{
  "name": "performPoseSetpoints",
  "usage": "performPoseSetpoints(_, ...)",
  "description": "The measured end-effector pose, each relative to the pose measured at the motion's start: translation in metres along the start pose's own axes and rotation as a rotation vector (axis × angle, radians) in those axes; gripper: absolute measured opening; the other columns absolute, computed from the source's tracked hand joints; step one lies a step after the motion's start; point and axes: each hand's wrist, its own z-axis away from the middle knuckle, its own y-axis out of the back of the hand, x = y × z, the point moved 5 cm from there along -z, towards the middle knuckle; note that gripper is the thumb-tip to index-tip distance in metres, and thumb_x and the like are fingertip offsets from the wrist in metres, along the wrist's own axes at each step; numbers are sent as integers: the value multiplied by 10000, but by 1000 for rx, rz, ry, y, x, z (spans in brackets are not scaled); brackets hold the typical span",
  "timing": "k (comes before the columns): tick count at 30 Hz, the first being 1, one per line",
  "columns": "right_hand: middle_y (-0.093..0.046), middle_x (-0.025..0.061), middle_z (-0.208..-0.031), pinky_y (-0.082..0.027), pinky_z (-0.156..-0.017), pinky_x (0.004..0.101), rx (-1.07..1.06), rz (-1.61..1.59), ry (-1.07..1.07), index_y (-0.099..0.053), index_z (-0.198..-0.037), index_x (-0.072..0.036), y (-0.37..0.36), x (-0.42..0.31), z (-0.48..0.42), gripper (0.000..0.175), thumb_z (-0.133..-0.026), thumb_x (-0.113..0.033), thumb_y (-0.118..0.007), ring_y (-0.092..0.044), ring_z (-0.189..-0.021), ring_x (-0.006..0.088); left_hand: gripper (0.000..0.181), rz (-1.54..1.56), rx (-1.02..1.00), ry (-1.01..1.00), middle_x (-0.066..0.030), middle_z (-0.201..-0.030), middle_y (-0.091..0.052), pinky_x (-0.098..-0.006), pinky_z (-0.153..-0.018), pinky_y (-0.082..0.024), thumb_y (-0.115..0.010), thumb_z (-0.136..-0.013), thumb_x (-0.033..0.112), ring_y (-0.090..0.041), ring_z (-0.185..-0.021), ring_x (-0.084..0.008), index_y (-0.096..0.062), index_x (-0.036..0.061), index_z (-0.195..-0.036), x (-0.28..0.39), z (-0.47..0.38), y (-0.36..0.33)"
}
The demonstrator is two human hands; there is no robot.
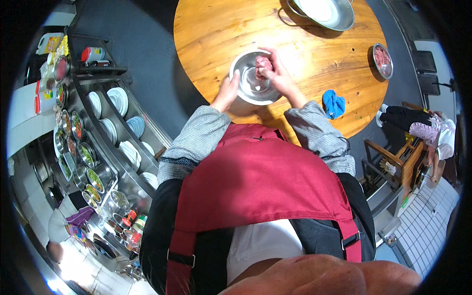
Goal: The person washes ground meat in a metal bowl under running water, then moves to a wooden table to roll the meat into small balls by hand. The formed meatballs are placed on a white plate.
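A steel bowl stands near the edge of the round wooden table. My left hand grips its left rim, thumb on the inside. Over the bowl's right side, my right hand holds a lump of raw minced meat with its fingers curled round it. A small white piece lies in the bottom of the bowl. To the right of my right forearm is a crumpled blue cloth. Farther right, another steel bowl contains more minced meat.
A large two-handled metal pan with white contents stands at the table's far side. Left of the table, a steel counter holds stacked plates and bowls of chopped ingredients. One person is at lower left, another at right beside a wooden stand.
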Motion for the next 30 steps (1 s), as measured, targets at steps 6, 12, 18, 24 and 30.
performPoseSetpoints(6, -520, 136, -1334, -410, -1040, 374, -353, 628, 323, -611, -1201, -48, 2, 4, 29, 349, -854, -88, -610, -511, -1233, 267, 541, -29, -1, -62, -94, -1068, -645, -301, -863, -457, -419, -1026, 428, -580, -982, -163, -569, -57, -1212, 1, -9, 3)
performPoseSetpoints(12, -544, 201, -1229, -472, -953, 418, 34, 511, 171, -557, -1241, -27, 5, -18, 24, 417, -849, -144, -633, -561, -1108, 372, 499, -60, 32, -26, -155, -1009, -673, -356, -849, -469, -401, -1023, 405, -624, -958, -231, -602, -32, -1156, -5, -13, 6)
performPoseSetpoints(18, -548, 206, -1067, -480, -863, 466, -129, 1009, 57, -547, -1125, -42, -24, 29, 26, 377, -805, -194, -673, -558, -1019, 397, 478, -250, 86, -42, -207, -1010, -685, -388, -852, -475, -420, -1012, 389, -647, -967, -299, -619, -27, -1142, 20, 9, -11)
performPoseSetpoints(24, -557, 191, -988, -476, -806, 431, 116, 755, 294, -541, -1097, -22, -11, 14, 22, 292, -844, -117, -653, -569, -963, 362, 518, -140, -90, 76, -151, -1097, -656, -331, -861, -471, -404, -1030, 403, -615, -984, -202, -530, -47, -1252, -11, -10, -3)
performPoseSetpoints(30, -459, 177, -1408, -340, -1094, 448, -183, 993, 409, -566, -1303, -86, -30, -14, 46, 465, -864, -222, -640, -373, -1332, 401, 501, 1, -74, 38, -90, -1090, -647, -297, -856, -466, -416, -1033, 392, -586, -967, -157, -576, -52, -1201, -1, -15, 0)
